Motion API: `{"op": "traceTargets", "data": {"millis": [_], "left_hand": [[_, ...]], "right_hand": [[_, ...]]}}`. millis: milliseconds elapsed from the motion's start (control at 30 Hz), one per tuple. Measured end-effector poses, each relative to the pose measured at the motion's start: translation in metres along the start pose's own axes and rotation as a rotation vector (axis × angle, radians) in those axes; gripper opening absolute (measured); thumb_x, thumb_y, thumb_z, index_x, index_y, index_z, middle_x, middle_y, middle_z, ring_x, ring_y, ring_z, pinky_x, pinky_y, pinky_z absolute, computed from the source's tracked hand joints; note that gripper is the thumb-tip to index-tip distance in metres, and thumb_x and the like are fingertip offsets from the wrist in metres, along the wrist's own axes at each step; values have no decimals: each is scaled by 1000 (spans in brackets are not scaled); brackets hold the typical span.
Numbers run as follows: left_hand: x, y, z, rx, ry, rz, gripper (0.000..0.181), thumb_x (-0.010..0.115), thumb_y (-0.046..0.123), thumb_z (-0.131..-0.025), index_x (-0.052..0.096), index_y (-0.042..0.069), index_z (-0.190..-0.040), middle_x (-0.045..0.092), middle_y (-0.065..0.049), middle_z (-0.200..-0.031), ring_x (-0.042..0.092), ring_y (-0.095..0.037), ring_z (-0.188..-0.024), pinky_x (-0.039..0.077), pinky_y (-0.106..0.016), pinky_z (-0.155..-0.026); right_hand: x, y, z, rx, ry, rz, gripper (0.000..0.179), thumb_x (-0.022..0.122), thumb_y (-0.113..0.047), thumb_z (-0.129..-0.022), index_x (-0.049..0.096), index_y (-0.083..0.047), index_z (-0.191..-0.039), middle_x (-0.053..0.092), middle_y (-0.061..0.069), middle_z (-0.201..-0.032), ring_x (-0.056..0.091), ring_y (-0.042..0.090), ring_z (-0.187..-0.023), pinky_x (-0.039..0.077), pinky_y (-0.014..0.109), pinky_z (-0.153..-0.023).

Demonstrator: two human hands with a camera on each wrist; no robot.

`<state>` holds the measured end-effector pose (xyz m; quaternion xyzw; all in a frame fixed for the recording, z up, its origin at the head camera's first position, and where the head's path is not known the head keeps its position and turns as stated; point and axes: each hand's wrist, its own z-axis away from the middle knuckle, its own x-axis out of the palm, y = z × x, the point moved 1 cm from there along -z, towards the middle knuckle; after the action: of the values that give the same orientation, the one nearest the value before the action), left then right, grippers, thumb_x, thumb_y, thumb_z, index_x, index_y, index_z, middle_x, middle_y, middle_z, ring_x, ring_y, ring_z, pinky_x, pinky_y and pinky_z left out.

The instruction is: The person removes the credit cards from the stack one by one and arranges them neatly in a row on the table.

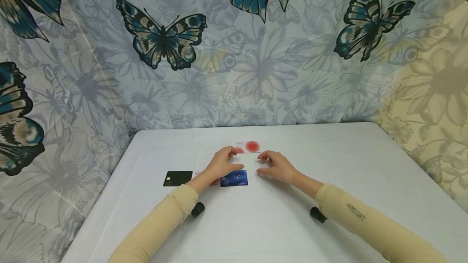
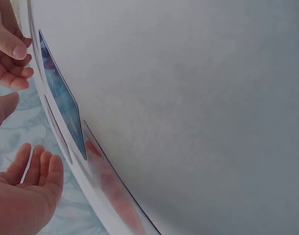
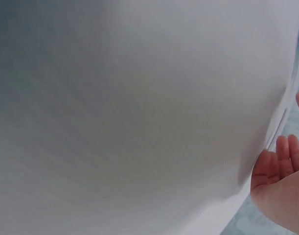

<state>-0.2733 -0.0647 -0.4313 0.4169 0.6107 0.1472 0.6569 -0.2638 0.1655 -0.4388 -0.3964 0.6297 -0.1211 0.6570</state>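
Note:
In the head view, my left hand hovers at a blue card marked VIP, its thumb overlapping the card's upper edge. My right hand faces it from the right, thumb and fingers apart and holding nothing. Behind the hands lies a white card with a red circle, the left fingertips right at its near left corner. A red-and-white card is mostly hidden under the left wrist. Farther left lies a black VIP card. The left wrist view shows relaxed left fingers with nothing between them.
All the cards lie on a white-covered table. Its far edge meets a wall hanging printed with butterflies and flowers. Black cylindrical devices show at both wrists, below the sleeves.

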Motion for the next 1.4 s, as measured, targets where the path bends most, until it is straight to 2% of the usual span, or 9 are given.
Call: {"op": "traceTargets", "data": {"millis": [167,400,733,1000,1200,1400], "left_hand": [[-1,-4,-7,-13,19,17,46,79,24,-82,60,4,-119,61,-14,-116,56,-28,-107,46,-40,-94],[-3,-6,-14,-52,33,16,47,79,23,-83,60,3,-120,61,-12,-116,55,-28,-108,46,-40,-95],[-6,-9,-27,-85,48,-9,49,78,20,-82,57,0,-122,61,-16,-117,55,-30,-110,44,-41,-97],[-2,-7,-42,-116,44,-80,53,78,21,-82,57,-1,-124,59,-15,-114,53,-28,-109,42,-40,-97],[2,-12,-55,-172,18,-135,54,78,23,-83,57,-2,-126,57,-14,-114,49,-29,-110,41,-40,-98],[2,-8,-58,-177,-12,-200,55,79,25,-82,58,-2,-125,57,-13,-112,49,-29,-109,41,-40,-97]], "right_hand": [[-3,4,-12,7,22,1,42,80,-18,-81,63,0,-115,63,9,-100,51,26,-91,42,39,-83],[-7,8,-24,69,22,13,43,79,-19,-81,62,-1,-116,63,8,-101,49,25,-91,42,36,-81],[-14,14,-43,51,55,42,47,79,-15,-81,59,5,-119,62,16,-104,52,31,-95,44,44,-89],[-15,19,-59,101,46,105,51,77,-21,-83,59,3,-125,61,17,-112,47,35,-106,40,48,-95],[-13,21,-66,73,21,158,53,77,-22,-82,59,4,-124,61,20,-114,45,37,-107,37,49,-94],[-12,20,-68,98,-2,189,55,77,-24,-82,58,2,-127,58,19,-116,44,38,-110,38,50,-95]]}}
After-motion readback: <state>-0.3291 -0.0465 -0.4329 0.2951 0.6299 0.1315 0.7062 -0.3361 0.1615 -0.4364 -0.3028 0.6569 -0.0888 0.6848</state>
